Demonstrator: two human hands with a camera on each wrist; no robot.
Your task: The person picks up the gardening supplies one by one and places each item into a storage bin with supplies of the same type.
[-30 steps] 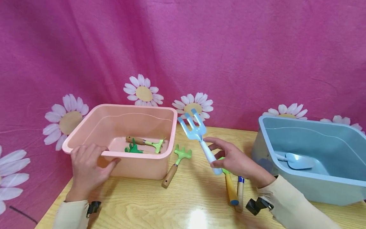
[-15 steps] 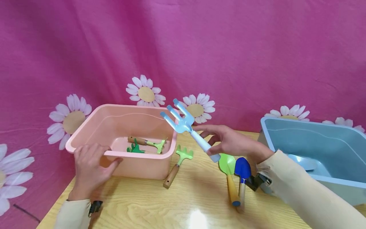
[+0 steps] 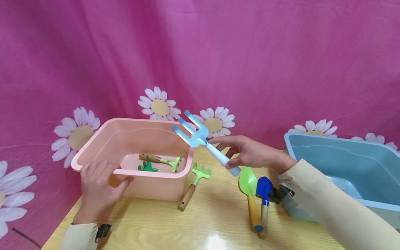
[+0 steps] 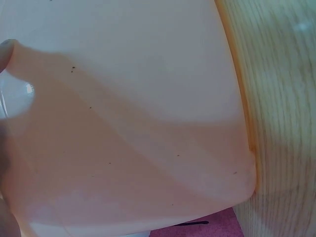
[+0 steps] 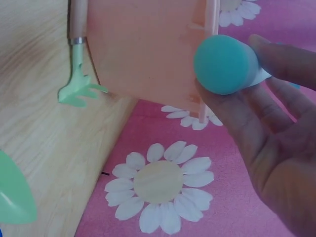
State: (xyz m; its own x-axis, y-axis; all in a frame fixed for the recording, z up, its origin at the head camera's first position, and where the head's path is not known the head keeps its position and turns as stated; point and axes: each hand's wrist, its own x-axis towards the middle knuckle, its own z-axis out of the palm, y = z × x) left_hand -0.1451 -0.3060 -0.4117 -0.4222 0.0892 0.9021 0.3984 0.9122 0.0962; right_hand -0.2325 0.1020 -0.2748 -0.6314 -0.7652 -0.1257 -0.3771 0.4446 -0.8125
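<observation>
My right hand [image 3: 251, 152] pinches the pale handle of a light blue hand fork [image 3: 197, 138] between thumb and fingers. Its three tines point up and left, overlapping the right rim of the pink bin [image 3: 150, 185] in the head view. Seen from the right wrist, the handle's teal end [image 5: 222, 64] faces the camera. My left hand [image 3: 97, 189] grips the bin's front rim, fingers over the edge and thumb outside. Inside that bin lie a dark green rake head [image 3: 147, 166] and a light green rake [image 3: 172, 164] with a wooden handle.
Right of the pink bin, another light green rake [image 3: 200, 173] lies on the wooden table [image 3: 162, 225]. A lime trowel [image 3: 248, 182] and a blue shovel [image 3: 265, 187] lie side by side below my right hand. A blue bin [image 3: 337, 144] stands at the right, partly behind my sleeve.
My right hand has carried the fork left and up, tilting its tines further left toward the pink bin. The lime and blue blades have come out from behind it. My left hand keeps its grip.
</observation>
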